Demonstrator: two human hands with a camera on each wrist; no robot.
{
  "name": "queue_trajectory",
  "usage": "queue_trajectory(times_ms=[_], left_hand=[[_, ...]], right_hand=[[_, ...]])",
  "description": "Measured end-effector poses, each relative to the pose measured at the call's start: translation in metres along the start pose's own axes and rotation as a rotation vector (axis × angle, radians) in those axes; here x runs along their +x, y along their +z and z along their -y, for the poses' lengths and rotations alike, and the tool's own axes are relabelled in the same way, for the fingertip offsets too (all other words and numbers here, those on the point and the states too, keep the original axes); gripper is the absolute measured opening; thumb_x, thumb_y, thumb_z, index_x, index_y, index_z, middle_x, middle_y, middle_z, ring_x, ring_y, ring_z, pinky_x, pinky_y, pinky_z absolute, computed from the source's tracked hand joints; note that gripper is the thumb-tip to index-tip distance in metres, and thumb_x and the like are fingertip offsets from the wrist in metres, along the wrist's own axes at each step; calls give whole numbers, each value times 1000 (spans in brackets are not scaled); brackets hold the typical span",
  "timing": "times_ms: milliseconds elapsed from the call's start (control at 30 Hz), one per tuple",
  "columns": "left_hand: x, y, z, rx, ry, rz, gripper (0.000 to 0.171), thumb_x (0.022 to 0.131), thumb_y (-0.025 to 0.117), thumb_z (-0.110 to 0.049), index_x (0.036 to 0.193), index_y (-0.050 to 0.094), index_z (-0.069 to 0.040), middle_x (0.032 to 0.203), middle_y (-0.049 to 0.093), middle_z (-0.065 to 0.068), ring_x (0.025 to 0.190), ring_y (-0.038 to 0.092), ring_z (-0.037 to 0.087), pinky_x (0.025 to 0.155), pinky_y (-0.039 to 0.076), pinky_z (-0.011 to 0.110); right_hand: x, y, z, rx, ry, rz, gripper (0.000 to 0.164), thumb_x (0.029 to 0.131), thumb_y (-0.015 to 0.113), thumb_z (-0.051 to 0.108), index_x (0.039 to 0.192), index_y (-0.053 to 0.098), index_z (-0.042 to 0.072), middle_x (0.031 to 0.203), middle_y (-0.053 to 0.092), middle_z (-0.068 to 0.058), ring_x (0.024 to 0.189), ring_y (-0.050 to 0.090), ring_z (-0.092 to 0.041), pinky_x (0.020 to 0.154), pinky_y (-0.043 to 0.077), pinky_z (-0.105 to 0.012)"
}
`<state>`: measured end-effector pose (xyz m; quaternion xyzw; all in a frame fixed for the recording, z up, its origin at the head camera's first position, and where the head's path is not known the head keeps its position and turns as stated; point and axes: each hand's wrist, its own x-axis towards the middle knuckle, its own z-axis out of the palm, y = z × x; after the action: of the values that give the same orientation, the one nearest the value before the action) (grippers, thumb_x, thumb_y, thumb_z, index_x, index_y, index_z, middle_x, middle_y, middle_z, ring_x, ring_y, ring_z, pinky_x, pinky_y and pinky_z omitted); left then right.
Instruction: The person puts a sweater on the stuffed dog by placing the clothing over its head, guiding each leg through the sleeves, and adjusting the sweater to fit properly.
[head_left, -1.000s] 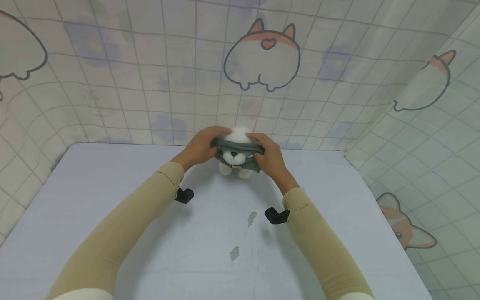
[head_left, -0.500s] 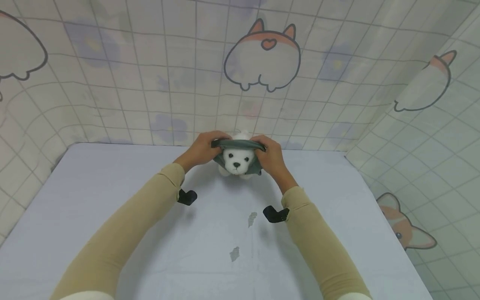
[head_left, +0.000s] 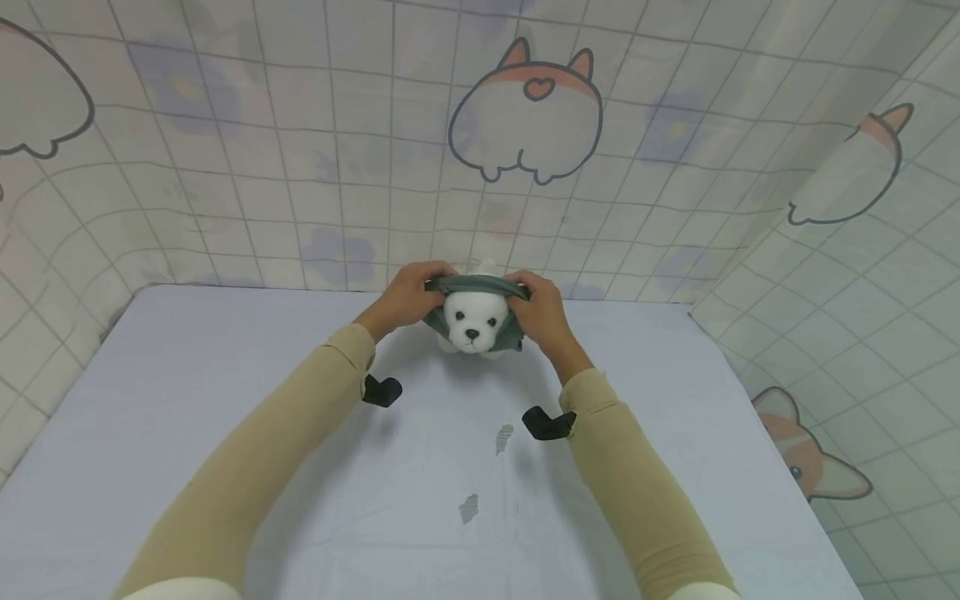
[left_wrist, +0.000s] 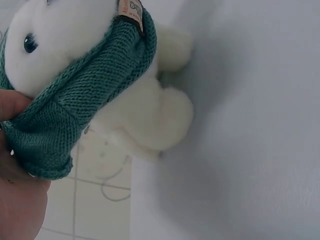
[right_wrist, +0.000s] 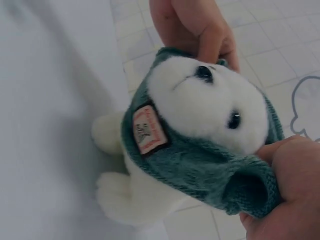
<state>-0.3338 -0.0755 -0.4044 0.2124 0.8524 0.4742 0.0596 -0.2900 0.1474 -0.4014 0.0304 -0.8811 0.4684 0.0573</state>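
Note:
A white plush dog [head_left: 471,315] stands at the far edge of the table, its dark eyes and nose facing me. Around its head runs a green knitted sweater [right_wrist: 195,165], with the face poking through the neck hole. One short sleeve opening and a small label [right_wrist: 148,130] show in the right wrist view. My left hand [head_left: 408,296] pinches the sweater at one side of the head, thumb inside the edge. On the other side, my right hand [head_left: 542,310] grips the knit beside the sleeve opening. White paws [left_wrist: 175,112] stick out below the sweater.
The table [head_left: 225,375] has a pale cover with two small grey worn patches [head_left: 468,508]. Behind it hangs a tile-patterned curtain [head_left: 360,167] with cartoon corgis. A black wrist mount [head_left: 547,423] juts from each sleeve.
The sweater's upper edge has gone from over the dog's eyes to the top of its head, so the eyes now show. Both hands have kept their hold and shifted slightly.

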Motion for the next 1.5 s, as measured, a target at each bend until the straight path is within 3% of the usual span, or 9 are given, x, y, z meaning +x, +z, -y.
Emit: queue_trajectory(times_ms=[300, 733, 933, 1233, 1500], left_hand=[[5, 6, 1, -126, -85, 6, 37, 81, 55, 4, 113, 65, -11, 115, 65, 7, 102, 56, 23, 85, 51, 40], [12, 11, 2, -236, -204, 21, 43, 79, 53, 7, 117, 64, -9, 122, 61, 10, 107, 52, 25, 86, 49, 39], [15, 16, 3, -261, -218, 11, 46, 83, 53, 3, 125, 60, -14, 133, 57, 7, 117, 50, 25, 95, 47, 45], [18, 18, 16, -214, -163, 10, 46, 88, 48, -3, 130, 58, -17, 135, 56, 5, 118, 50, 25, 100, 43, 45], [20, 17, 16, -254, -210, 11, 50, 87, 49, -3, 135, 56, -17, 141, 53, 6, 125, 48, 24, 105, 41, 46]], right_hand=[[3, 0, -8, 142, 103, 48, 35, 92, 51, 2, 125, 58, 13, 124, 64, -12, 113, 60, -29, 94, 52, -48], [12, 1, -10, 240, 214, 62, 32, 94, 47, 2, 120, 62, 12, 120, 67, -8, 104, 61, -23, 89, 51, -38], [17, 3, -13, 274, 259, 40, 30, 95, 48, 3, 119, 63, 12, 121, 65, -7, 103, 59, -22, 87, 50, -37], [22, 7, -18, 310, 265, 35, 31, 94, 47, 2, 119, 63, 11, 123, 64, -8, 104, 59, -22, 87, 50, -35], [24, 9, -18, 321, 261, 36, 32, 93, 48, 1, 119, 62, 10, 123, 65, -8, 105, 58, -21, 88, 49, -34]])
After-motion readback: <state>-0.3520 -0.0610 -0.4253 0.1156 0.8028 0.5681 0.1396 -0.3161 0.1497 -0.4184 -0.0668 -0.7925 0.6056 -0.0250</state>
